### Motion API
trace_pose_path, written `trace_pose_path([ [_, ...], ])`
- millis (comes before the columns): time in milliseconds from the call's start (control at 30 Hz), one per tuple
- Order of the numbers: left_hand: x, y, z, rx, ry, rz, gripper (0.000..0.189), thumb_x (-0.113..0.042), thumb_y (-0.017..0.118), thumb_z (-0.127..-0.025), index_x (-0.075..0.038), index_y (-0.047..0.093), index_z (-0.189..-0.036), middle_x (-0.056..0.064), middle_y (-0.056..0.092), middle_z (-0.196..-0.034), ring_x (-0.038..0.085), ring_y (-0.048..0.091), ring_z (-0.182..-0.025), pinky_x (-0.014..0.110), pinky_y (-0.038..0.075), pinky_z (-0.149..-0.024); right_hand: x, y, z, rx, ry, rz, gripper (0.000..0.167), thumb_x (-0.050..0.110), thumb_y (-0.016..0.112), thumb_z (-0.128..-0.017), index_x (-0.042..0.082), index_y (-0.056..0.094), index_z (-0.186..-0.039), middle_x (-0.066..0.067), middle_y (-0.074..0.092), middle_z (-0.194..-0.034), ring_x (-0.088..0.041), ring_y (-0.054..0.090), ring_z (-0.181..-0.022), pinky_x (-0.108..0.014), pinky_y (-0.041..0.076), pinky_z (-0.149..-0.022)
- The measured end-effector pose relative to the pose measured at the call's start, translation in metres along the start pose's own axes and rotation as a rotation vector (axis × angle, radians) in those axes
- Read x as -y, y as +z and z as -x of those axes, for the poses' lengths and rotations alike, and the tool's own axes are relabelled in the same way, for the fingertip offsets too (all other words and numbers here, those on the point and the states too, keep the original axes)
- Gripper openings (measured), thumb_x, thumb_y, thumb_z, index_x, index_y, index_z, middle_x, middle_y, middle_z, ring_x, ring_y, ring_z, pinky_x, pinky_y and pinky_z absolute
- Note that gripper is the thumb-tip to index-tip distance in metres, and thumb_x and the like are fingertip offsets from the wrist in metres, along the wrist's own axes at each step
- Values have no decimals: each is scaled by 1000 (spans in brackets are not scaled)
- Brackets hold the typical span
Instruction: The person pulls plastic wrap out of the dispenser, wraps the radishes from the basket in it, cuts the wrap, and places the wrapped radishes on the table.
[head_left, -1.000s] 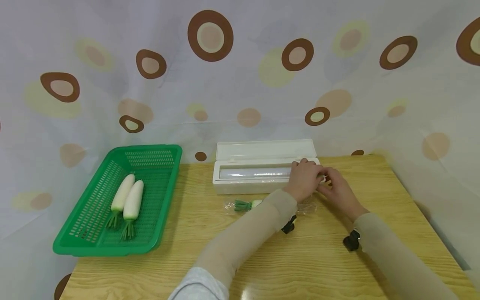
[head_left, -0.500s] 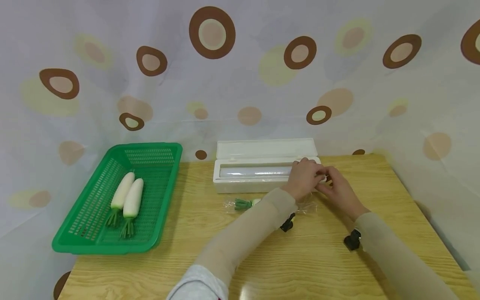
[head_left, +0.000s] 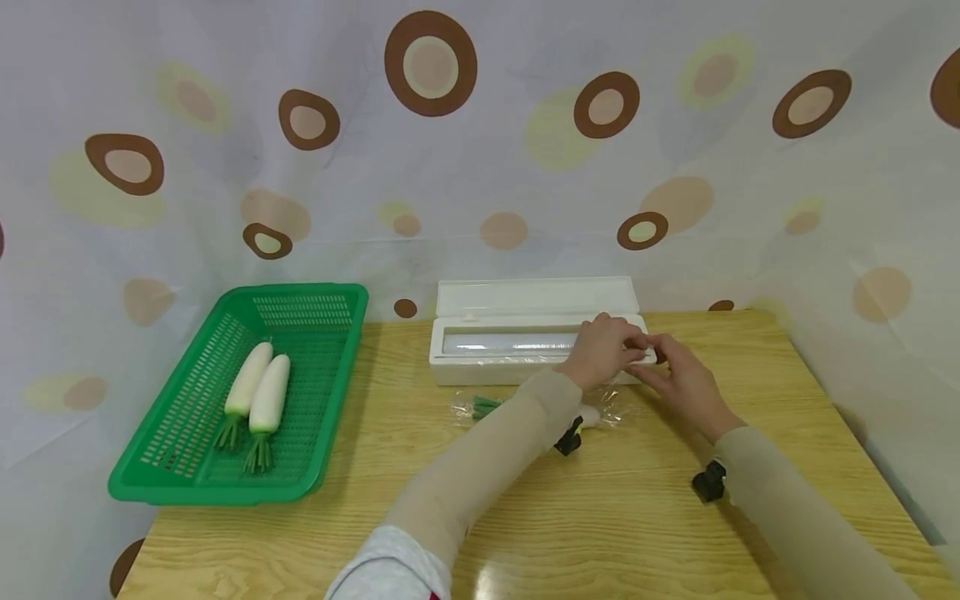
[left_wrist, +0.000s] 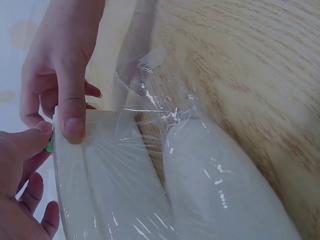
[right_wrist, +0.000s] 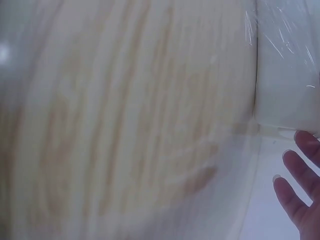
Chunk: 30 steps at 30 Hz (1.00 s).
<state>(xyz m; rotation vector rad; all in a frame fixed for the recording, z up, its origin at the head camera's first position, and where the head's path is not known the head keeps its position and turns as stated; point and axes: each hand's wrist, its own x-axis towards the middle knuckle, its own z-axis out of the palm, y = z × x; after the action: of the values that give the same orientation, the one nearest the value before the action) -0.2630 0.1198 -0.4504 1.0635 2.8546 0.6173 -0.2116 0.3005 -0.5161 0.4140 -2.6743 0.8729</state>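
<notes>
A white cling film dispenser box lies lengthwise at the back of the table, lid raised, with a film roll inside. Clear film stretches over its front edge to a white radish in front of the box, partly hidden by the left forearm. My left hand is at the box's right end, thumb and finger pinching a small green slider on the edge. My right hand grips the box's right corner, its thumb pressed on the film-covered front in the left wrist view.
To the left, a green plastic basket holds two white radishes with cut green stems. Behind the box hangs a patterned curtain. Bare wooden tabletop shows in front.
The left hand has shifted slightly left along the box, uncovering more of the wrapped radish's right end. The right hand stays at the box's corner. The head view has turned slightly.
</notes>
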Motion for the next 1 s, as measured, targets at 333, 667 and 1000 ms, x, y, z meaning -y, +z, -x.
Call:
trace_pose_path([
  [333, 4, -7, 4, 28, -13, -22, 19, -37, 68, -102, -30, 79, -115, -14, 74, -109, 9, 56, -99, 32, 45, -87, 5, -1, 1, 0, -6, 25, 47, 19, 80, -94, 4, 59, -134, -6, 50, -92, -25, 51, -84, -38, 38, -65],
  [667, 7, -8, 5, 34, -16, -48, 15, -40, 67, -102, -33, 79, -110, -17, 73, -103, 8, 53, -98, 32, 43, -86, 6, -2, 2, 7, 11, 39, 53, 19, 79, -95, 1, 57, -139, -8, 51, -93, -28, 54, -88, -38, 39, -65],
  [1000, 10, -11, 7, 47, -37, -23, 18, -41, 67, -102, -33, 81, -111, -17, 73, -106, 8, 54, -100, 33, 43, -88, 5, -3, 1, 6, 7, 50, 53, 18, 79, -94, 0, 56, -139, -9, 56, -92, -31, 59, -91, -40, 43, -67],
])
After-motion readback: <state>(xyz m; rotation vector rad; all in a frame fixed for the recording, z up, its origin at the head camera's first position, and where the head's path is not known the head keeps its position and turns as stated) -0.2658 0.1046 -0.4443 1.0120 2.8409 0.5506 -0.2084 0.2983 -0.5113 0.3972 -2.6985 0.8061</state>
